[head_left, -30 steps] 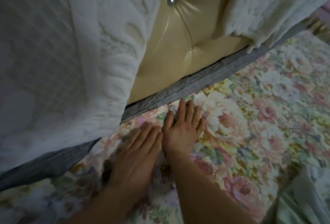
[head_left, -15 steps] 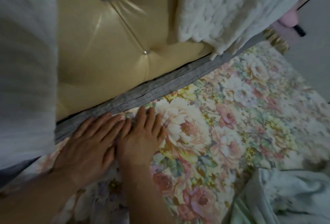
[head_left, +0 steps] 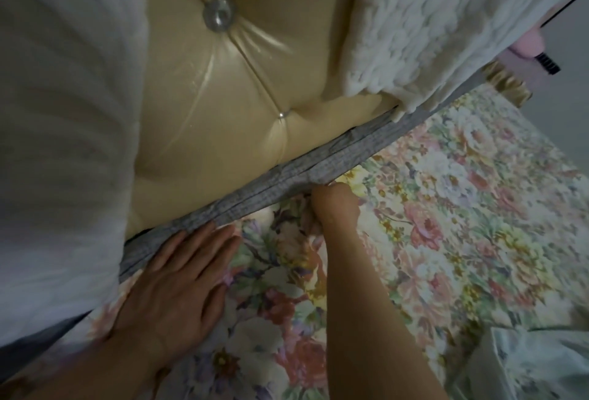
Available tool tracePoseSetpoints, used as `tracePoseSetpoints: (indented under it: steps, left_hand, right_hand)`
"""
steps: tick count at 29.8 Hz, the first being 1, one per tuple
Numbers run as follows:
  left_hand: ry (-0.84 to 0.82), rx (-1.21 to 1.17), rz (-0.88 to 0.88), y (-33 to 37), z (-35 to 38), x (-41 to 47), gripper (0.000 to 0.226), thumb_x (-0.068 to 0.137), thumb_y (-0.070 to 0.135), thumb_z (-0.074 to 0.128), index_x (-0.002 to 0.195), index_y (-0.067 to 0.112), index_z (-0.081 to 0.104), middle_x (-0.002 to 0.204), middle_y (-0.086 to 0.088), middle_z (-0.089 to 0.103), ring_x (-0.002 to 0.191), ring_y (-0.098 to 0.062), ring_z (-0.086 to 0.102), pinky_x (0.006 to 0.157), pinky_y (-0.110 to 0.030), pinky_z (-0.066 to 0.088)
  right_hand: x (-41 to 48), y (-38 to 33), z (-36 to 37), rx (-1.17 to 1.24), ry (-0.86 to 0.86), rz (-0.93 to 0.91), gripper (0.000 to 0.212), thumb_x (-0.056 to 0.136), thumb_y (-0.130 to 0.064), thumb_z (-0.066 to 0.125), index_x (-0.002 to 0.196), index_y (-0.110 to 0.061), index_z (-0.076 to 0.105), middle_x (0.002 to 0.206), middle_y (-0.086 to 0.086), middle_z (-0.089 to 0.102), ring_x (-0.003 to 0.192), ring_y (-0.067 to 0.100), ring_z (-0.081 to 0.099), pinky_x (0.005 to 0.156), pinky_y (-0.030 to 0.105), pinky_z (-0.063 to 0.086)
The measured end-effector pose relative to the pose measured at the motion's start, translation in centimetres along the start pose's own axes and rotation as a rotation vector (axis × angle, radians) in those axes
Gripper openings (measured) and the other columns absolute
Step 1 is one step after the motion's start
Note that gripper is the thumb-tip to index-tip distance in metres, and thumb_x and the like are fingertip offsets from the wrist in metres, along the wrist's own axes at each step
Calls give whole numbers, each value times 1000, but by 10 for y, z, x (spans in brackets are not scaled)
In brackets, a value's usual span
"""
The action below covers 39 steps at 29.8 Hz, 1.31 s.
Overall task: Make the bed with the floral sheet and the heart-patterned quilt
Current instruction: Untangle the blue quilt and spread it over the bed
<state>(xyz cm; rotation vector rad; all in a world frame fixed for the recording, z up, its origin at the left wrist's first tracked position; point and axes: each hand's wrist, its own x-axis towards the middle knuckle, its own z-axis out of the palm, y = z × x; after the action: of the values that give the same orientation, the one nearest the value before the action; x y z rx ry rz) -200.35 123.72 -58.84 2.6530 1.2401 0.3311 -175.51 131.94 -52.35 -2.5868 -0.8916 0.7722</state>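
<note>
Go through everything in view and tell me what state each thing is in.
floral sheet: spread out, edge along the grey strip
left hand: flat, pressing the sheet
right hand: curled, gripping the sheet's edge
white blanket: draped over the headboard

Pink-and-cream floral sheet [head_left: 446, 208], grey strip [head_left: 287, 182], pale yellow headboard [head_left: 239, 96], white blanket [head_left: 414, 32].

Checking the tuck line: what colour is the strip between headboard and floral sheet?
Grey wrinkled fabric strip; head view.
</note>
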Motion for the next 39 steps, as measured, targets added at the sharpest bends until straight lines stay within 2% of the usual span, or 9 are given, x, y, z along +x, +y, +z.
tracePoseSetpoints:
  steps: [6,10,14,18,21,27,32,35,39]
  left_hand:
    - [10,-9,-9,-2,-1,-1,57,97,37,33,150,20,38,159,4,29,147,-20,28,113,-48,30]
    - [5,59,-4,-4,1,0,58,97,39,32,151,19,37,160,2,29,148,-21,26,115,-46,25]
    - [-7,70,-11,-3,0,0,57,98,40,28,150,18,38,159,1,31,147,-21,27,116,-46,25]
    - [-20,73,-5,5,1,2,57,100,40,25,151,18,37,159,1,31,147,-21,27,116,-47,26]
    - [-45,75,-14,2,1,0,57,101,42,20,152,19,35,159,1,30,148,-22,25,116,-47,26]
    - [-27,53,7,1,1,0,57,102,43,22,152,20,35,160,2,29,147,-23,28,114,-45,24]
    - [-20,23,-5,1,-1,1,58,98,41,37,152,20,35,159,5,30,148,-20,26,115,-46,27]
    - [-19,39,-5,-4,-2,2,57,100,41,34,153,21,33,160,5,26,149,-19,22,116,-45,25]
    - [-53,61,-9,-7,-3,1,58,100,39,34,155,21,29,162,5,20,151,-17,15,118,-45,24]
  right_hand:
    - [14,-30,13,45,144,-129,32,91,-27,51,104,-1,64,108,18,66,101,35,62,75,35,44]
    - [22,-25,26,-178,12,-259,22,94,-24,46,90,-6,57,92,14,59,99,34,63,67,30,36]
    - [25,-26,-17,-260,-175,-286,26,98,-26,46,96,-6,63,105,17,61,102,31,61,79,36,46]
    - [64,8,-63,-193,192,-114,42,98,-47,44,106,-8,59,107,14,61,96,31,59,74,33,43]
    - [81,14,-58,-173,168,-10,71,87,-70,41,110,-6,59,108,12,63,99,33,63,83,39,52]
    - [93,12,-50,-86,170,12,29,93,-33,46,105,-8,55,111,16,61,105,36,60,91,46,52]
    - [103,-21,-52,-249,296,-144,33,103,-17,37,118,3,57,122,23,58,105,35,57,90,42,48]
    - [96,-10,-25,-392,233,-245,35,102,-14,35,124,3,57,126,24,58,116,41,54,95,46,43]
    - [93,-12,-18,-120,72,-184,39,101,-22,37,131,-1,52,134,19,53,123,37,49,92,38,40]
